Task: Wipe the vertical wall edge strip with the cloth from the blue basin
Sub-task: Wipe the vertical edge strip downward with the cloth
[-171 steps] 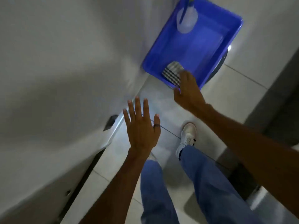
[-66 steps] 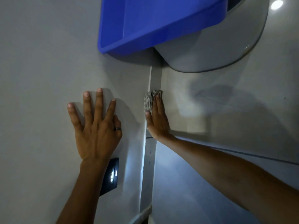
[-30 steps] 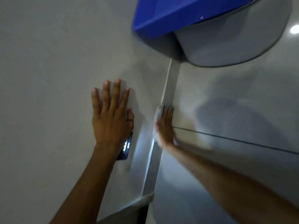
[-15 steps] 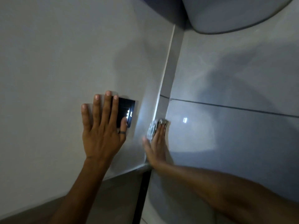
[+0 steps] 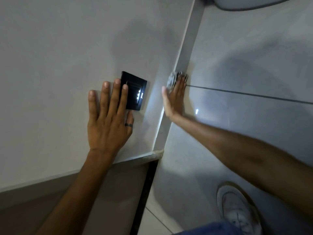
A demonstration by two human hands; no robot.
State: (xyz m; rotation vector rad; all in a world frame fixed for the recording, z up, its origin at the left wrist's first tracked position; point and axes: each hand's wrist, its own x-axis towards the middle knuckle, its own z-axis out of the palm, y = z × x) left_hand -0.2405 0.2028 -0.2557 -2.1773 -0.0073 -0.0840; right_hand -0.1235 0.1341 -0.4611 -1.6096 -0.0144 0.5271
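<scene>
The vertical wall edge strip (image 5: 188,46) runs down between the pale wall on the left and the glossy tiled surface on the right. My right hand (image 5: 174,99) lies flat on the strip and presses a grey-and-white patterned cloth (image 5: 172,78) against it; the cloth shows above my fingertips. My left hand (image 5: 108,119) rests flat on the pale wall with fingers spread, its fingertips overlapping a black wall plate. It wears a ring and holds nothing. The blue basin is out of frame.
A black wall plate with small white lights (image 5: 135,92) sits left of the strip. The grey curved underside of a stand (image 5: 250,4) shows at the top. At the bottom are the floor tiles, my white shoe (image 5: 237,212) and a dark gap (image 5: 145,192) beside a lower grey band.
My right hand has slid the cloth down the strip since a second ago, and my left hand has moved down onto the black plate. The view tilted down; the blue basin left the frame.
</scene>
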